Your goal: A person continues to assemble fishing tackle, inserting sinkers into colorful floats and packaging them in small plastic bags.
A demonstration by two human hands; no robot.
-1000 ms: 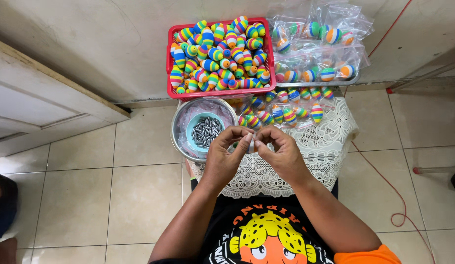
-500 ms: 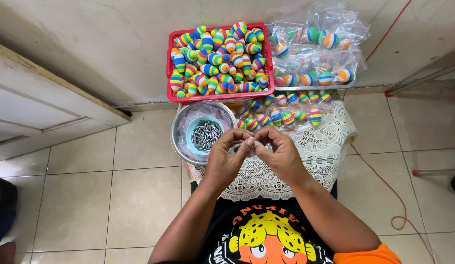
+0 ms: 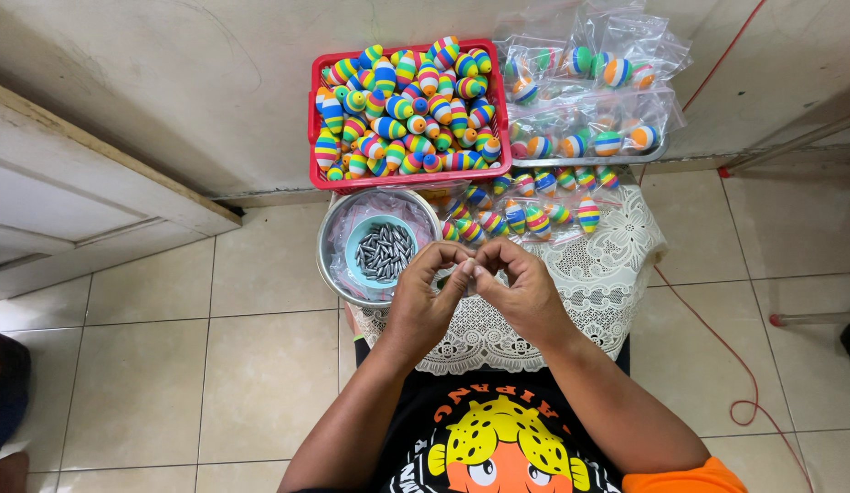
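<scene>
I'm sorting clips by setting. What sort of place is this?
Probably a home workshop for small assembly work: a red basket heaped with striped floats, a metal bowl of grey weights, and bagged floats, all set around a lace-covered stool on a tiled floor.

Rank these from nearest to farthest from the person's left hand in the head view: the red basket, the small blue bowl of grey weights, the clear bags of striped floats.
1. Small blue bowl, just left of the left hand.
2. Red basket, beyond it.
3. Clear bags, far right.
</scene>
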